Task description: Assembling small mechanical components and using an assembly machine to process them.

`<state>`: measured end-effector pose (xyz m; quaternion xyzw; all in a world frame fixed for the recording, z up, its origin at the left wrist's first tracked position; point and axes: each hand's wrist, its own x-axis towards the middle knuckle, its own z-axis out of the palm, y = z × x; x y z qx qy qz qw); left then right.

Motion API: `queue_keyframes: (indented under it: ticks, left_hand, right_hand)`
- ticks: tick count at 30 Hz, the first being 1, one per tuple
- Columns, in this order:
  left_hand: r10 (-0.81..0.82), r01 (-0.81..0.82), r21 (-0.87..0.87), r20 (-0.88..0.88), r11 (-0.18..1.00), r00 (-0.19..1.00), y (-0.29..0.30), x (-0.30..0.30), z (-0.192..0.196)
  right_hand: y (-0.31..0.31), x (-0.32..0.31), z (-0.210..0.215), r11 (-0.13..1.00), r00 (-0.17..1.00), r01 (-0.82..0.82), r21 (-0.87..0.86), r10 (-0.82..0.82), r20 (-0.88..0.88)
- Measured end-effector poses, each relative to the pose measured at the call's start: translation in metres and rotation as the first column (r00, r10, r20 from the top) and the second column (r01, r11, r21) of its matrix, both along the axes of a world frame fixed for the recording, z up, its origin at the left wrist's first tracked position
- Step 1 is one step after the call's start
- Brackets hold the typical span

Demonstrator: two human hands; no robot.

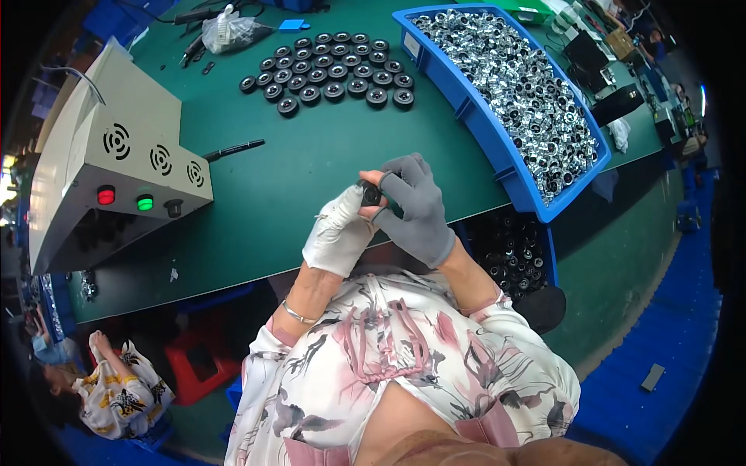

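Observation:
Over the near edge of the green table, my two hands meet around a small black round part point(370, 194). My left hand point(339, 233), in a white glove with bare fingertips, pinches it from the left. From the right, the fingers of my right hand point(416, 213), in a grey glove, close on the same part. Its far side is hidden by the fingers. Farther back on the table stand several black round pieces point(334, 92) with silver-ringed centres, set out in rows.
A long blue bin point(497, 147) full of shiny silver-and-black parts sits on the right. To the left stands a beige metal box point(148, 147) with red and green lights, a black pen point(235, 150) beside it. Below the table edge, another bin holds dark round parts point(513, 256).

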<state>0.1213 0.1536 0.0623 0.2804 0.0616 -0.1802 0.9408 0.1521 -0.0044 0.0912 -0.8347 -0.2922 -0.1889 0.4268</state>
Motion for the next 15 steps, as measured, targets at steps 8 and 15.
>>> queue_keyframes:
  ticks: [8, 15]
  left_hand:
    - [-0.069, 0.058, -0.132, -0.080, 0.990, 0.994, -0.0021, -0.0054, 0.0006]
    - [-0.021, 0.018, -0.052, -0.062, 0.998, 0.998, -0.0026, -0.0039, 0.0022]
  right_hand:
    - [0.0019, -0.0012, -0.0046, 0.999, 1.000, 0.009, 0.047, -0.008, -0.020]
    - [0.0030, -0.0044, -0.0074, 0.997, 0.999, 0.034, 0.064, -0.034, -0.004]
